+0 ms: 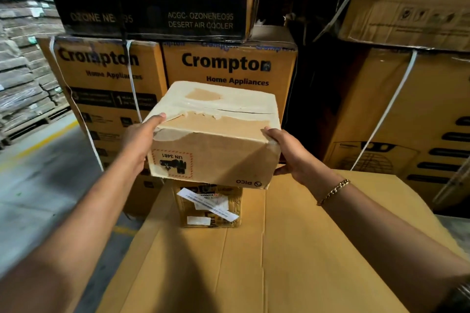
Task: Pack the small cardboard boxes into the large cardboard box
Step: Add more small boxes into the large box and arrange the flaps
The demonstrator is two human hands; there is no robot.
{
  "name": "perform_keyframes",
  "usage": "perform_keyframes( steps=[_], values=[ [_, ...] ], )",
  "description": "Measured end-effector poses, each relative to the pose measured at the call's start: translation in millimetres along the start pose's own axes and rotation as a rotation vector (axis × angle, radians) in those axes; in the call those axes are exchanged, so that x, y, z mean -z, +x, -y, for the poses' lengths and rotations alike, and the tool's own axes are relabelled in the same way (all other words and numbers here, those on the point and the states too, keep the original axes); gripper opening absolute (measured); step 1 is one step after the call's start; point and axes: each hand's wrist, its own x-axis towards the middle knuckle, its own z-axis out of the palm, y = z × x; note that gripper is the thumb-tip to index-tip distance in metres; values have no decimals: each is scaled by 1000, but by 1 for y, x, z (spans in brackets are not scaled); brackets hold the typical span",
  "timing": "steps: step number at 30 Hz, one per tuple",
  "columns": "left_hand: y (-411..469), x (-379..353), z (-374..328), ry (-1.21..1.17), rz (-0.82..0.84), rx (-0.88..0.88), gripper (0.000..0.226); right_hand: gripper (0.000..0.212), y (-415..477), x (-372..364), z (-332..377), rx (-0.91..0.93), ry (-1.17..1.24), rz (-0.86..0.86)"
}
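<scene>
I hold a small cardboard box (216, 134) in mid-air between both hands; its top carries torn pale tape and its near face an upside-down UN 3481 battery label. My left hand (138, 141) presses its left side, thumb on the top edge. My right hand (292, 154) grips its right corner. Right under it stands a second small box (208, 207) with white paper labels, resting on the broad top of a large cardboard box (292, 249) in front of me. The large box's flaps look flat; I cannot tell whether it is open.
Stacked Crompton cartons (229, 68) with white straps rise straight ahead. More strapped cartons (412, 109) stand at the right. A dark gap (305, 84) separates the stacks. At the left lies grey floor with a yellow line (38, 145), and pallets of wrapped goods (23, 58).
</scene>
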Motion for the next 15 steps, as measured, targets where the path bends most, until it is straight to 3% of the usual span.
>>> perform_keyframes(
  steps=[8, 11, 15],
  values=[
    [-72, -65, -27, 248, 123, -187, 32, 36, -51, 96, -65, -45, 222, -71],
    [-115, -106, -22, 329, 198, -226, 41, 26, -75, 144, -96, -97, 325, -116],
    [-168, -160, -12, 627, 171, -385, 53, 33, -115, 195, -155, -207, 485, -196]
  ],
)
